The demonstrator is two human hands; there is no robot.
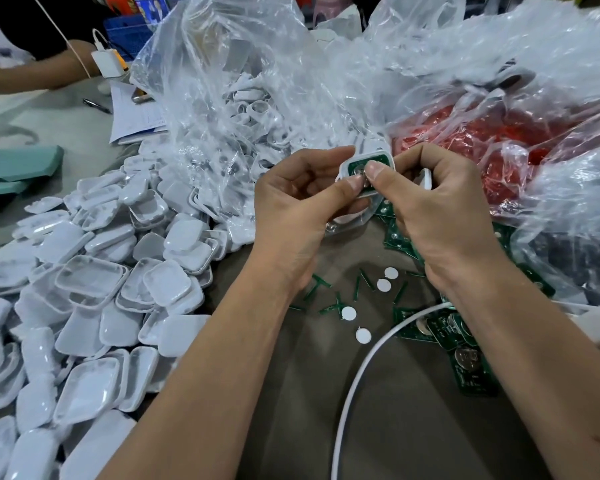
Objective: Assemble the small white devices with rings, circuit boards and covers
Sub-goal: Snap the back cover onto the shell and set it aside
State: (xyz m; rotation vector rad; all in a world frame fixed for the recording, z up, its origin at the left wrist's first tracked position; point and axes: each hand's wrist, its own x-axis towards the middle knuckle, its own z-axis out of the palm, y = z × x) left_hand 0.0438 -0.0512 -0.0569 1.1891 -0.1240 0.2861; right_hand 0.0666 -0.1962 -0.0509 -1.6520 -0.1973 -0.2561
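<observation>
while the white cable (357, 368) curves across the bare brown counter (378, 427) nearest the viewer, small white discs (363, 335) and green offcuts (329, 308) lie scattered just beyond it, with loose circuit boards (465, 362) heaped to the right and a broad pile of white covers (94, 289) to the left. above these the two hands meet over the counter. the left hand (302, 209) grips a small white device shell (347, 168) by its edge, thumb laid along its lower side. the right hand (440, 209) is curled, its thumb tip pressing on the green board (357, 164) seated in that shell. the step in hand appears to be bedding the board; next it likely calls for firm, even pressure until the board sits flush, then a cover from the pile. farther back stand clear plastic bags (239, 98) of white parts and a red bag (492, 140).
</observation>
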